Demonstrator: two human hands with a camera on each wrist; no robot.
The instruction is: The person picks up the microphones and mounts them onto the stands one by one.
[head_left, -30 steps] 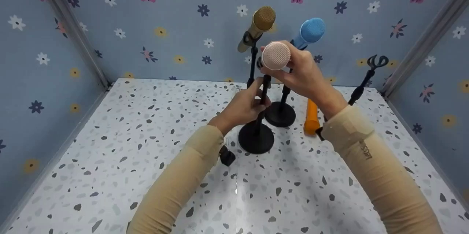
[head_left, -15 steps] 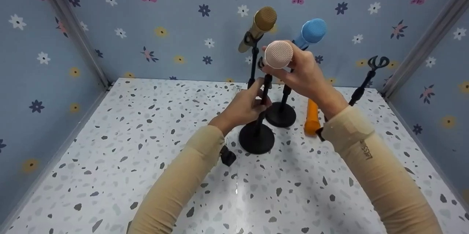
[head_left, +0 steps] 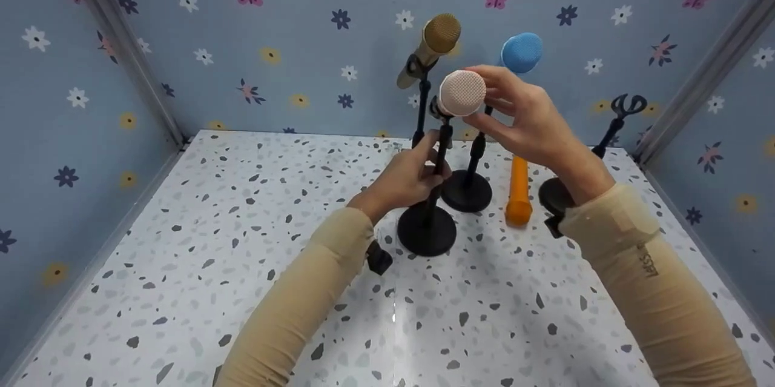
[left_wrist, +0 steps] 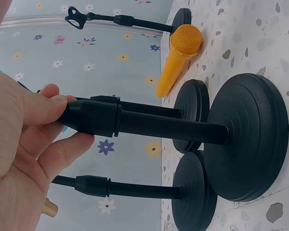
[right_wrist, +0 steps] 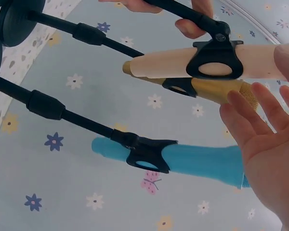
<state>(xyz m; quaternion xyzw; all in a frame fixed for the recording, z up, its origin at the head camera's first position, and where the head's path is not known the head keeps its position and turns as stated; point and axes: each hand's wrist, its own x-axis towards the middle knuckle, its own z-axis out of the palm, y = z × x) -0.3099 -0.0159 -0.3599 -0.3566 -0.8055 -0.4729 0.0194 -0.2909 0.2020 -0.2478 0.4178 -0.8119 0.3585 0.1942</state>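
Head view: pink microphone [head_left: 463,93] sits at the top of the front stand [left_wrist: 173,126], mesh head turned up toward the camera, body foreshortened behind it.
Clip: right wrist view has the black clip [right_wrist: 215,48] around the microphone's body, narrow tail out one side, head end out the other.
Long axis: tilted against the pole rather than in line with it; head end toward the right hand [head_left: 533,117], tail away from it.
Right hand: nearer of the two hands to the microphone, just to the right of its head. Fingers spread and loosely extended, no grip made out; one digit overlaps the body in the wrist view, contact cannot be told.
Left hand: below the clip, thumb and fingers pinching the stand's collar [left_wrist: 98,118]; pole upright, round base flat on the desk [head_left: 242,284].
Key relation, judged: right hand beside the head end, left hand under the clip, so pole steadied low while the right side has room to move clear.
Neighbours: gold microphone [head_left: 427,51] behind, blue microphone [head_left: 522,52] behind and to the right, close to the right hand's fingers.
Orange microphone [head_left: 519,193]: lying on the desk, below the right hand in the head view.
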